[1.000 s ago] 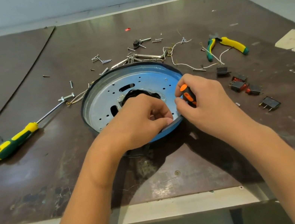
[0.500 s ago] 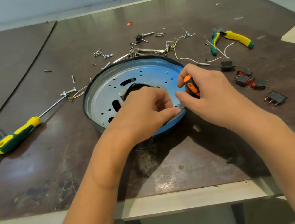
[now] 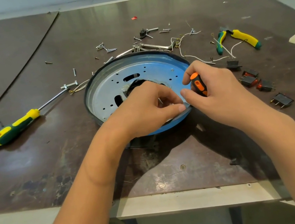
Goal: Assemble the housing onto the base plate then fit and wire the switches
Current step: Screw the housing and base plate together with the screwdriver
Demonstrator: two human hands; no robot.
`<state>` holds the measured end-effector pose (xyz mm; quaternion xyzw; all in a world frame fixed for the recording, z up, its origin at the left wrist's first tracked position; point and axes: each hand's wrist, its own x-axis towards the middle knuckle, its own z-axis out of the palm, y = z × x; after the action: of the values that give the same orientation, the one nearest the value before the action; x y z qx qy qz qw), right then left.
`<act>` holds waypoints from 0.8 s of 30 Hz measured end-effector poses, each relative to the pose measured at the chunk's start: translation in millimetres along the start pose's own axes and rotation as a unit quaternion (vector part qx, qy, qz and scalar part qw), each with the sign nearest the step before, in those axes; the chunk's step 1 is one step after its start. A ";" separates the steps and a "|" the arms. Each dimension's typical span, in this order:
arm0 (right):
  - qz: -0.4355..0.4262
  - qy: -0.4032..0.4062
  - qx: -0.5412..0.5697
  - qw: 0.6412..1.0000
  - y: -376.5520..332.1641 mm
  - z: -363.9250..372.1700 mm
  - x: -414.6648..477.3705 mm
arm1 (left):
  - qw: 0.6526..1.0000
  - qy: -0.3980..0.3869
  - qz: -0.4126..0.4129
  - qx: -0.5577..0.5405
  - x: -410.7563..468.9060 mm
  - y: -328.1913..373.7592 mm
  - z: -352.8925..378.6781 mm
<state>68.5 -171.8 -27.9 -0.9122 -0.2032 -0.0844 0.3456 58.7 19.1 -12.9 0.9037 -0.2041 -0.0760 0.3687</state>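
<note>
Dark and scuffed, the table (image 3: 35,171) is carrying everything in front of you: the round metal base plate (image 3: 136,74) with its blue-tinted face and black rim is sitting in the middle, right under your hands.

Your left hand (image 3: 142,110) is pinching a small screw (image 3: 160,100) between thumb and fingertips, close to the near rim of the plate. Your right hand (image 3: 216,95) is clenching around a short orange-handled screwdriver (image 3: 198,84), thumb nearly touching your left thumb.

The switches (image 3: 255,81) are waiting to your right, well apart from the plate, with one more (image 3: 281,101) lying nearer you. Loose screws (image 3: 106,48) and white wires (image 3: 202,58) are scattering behind the plate, beside the pliers (image 3: 238,38). A longer yellow-and-green screwdriver (image 3: 13,127) is lying to your left.

Watch that screw: it is tiny, you are gripping it by the tip, and a slip could drop it through one of the plate's cut-outs or holes. If the driver is not seating squarely, it could skate off and knock the screw away.

Your hands are covering the screwdriver's tip and the hole you are aiming for, so I cannot tell whether the screw is started. A dark part (image 3: 142,142) is peeking out beneath the plate's near edge; whether that is the housing is unclear.
</note>
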 end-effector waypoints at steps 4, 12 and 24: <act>0.004 -0.015 -0.001 1.000 0.1 -1.5 -0.1 | 1.000 0.014 -0.016 -0.006 -0.1 -1.4 1.4; 0.013 -0.043 -0.014 0.999 -0.5 -6.3 0.8 | 0.999 -0.024 -0.019 -0.016 -0.6 -2.4 -3.1; 0.016 -0.039 -0.026 0.999 -3.9 -6.1 1.6 | 0.999 -0.011 -0.038 0.036 3.7 -2.5 3.0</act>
<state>68.2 -172.7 -20.6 -0.9264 -0.1999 -0.0481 0.3153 61.9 17.3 -16.7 0.9225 -0.1760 -0.0929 0.3307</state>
